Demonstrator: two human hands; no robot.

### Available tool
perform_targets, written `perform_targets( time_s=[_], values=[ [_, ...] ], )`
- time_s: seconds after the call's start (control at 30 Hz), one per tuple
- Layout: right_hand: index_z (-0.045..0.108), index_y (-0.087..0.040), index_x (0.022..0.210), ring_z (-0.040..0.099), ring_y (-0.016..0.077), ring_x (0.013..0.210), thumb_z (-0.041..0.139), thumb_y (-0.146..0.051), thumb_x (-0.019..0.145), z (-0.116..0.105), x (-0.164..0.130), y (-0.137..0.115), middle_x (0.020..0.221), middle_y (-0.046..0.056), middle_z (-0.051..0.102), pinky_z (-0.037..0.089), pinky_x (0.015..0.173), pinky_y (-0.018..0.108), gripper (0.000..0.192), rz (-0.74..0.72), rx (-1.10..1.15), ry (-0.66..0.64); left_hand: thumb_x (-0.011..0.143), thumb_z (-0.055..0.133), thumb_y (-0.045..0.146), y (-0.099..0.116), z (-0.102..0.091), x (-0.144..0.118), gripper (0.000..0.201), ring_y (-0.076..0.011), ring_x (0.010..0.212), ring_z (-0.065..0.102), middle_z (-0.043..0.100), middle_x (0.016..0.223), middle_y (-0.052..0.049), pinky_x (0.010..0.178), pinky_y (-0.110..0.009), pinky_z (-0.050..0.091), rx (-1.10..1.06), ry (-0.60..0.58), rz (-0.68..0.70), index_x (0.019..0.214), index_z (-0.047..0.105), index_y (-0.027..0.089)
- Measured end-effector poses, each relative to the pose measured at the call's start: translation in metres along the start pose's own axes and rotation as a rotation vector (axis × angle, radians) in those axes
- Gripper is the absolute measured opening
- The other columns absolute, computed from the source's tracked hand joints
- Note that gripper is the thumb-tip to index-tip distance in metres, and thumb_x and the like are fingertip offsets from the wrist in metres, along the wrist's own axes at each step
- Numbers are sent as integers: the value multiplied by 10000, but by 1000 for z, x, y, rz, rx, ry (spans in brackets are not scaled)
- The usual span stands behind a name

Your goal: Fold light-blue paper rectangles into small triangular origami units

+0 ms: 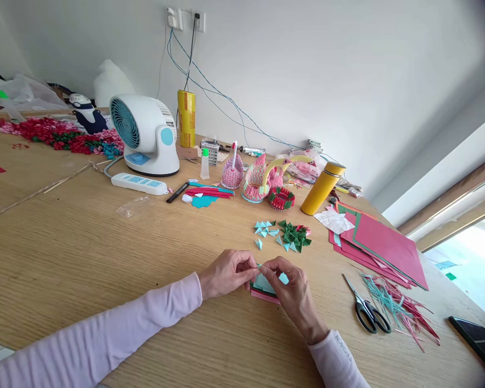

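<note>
My left hand [229, 272] and my right hand [290, 286] meet near the table's front, fingertips pinched together. Between them is a small paper piece [259, 265], light blue-green and mostly hidden by the fingers. Directly below lies a small stack of cut paper slips [265, 297], light blue on top with green and pink layers showing at the edge. Just beyond my hands are light-blue folded paper triangles [262, 228] and a heap of green folded triangles [297, 236], with a few blue and pink ones mixed in.
To the right lie black-handled scissors [369, 311], paper strips [396, 302], coloured sheets [388, 242] and a phone [477, 337]. A yellow bottle [322, 189], folded-paper swans [255, 180] and a small paper bowl [282, 199] stand behind. A fan [149, 134] and power strip [139, 184] are left.
</note>
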State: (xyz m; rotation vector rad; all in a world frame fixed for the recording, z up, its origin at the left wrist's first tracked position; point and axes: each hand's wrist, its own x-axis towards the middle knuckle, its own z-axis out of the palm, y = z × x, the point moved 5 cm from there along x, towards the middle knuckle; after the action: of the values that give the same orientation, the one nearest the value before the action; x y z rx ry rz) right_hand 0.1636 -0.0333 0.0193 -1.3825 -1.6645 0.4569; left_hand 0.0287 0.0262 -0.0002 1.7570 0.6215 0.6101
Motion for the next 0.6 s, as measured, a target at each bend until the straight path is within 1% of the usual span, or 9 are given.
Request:
perform_targets(
  time_s=[0.2, 0.4, 0.5, 0.6],
  values=[
    [687, -186, 731, 556, 153, 606, 597, -353, 865, -2, 0, 5, 653, 17, 646, 433, 585, 257, 232, 21, 15, 17, 831, 584, 453, 2, 1, 1, 325, -113, 534, 595, 604, 608, 6, 524, -207, 430, -19, -5, 10, 745, 553, 141],
    [711, -189, 793, 602, 171, 661, 605, -347, 849, -2, 2, 10, 722, 36, 693, 463, 630, 273, 198, 62, 71, -32, 832, 581, 451, 3, -1, 0, 318, -90, 516, 536, 591, 620, 12, 514, -197, 417, -22, 30, 30, 783, 567, 137],
    [711, -193, 782, 609, 177, 670, 601, -356, 847, -3, 3, 13, 722, 39, 693, 469, 639, 282, 207, 89, 87, -21, 849, 562, 447, 2, 0, 1, 313, -84, 506, 521, 583, 620, 16, 495, -190, 401, -16, 10, 33, 810, 590, 137],
    [713, -188, 799, 616, 180, 686, 616, -377, 837, -3, 2, 15, 752, 43, 704, 478, 644, 282, 215, 100, 116, -26, 857, 552, 453, 1, -1, 2, 324, -88, 501, 530, 573, 599, 18, 481, -189, 394, -31, 6, 34, 785, 588, 139]
  ],
)
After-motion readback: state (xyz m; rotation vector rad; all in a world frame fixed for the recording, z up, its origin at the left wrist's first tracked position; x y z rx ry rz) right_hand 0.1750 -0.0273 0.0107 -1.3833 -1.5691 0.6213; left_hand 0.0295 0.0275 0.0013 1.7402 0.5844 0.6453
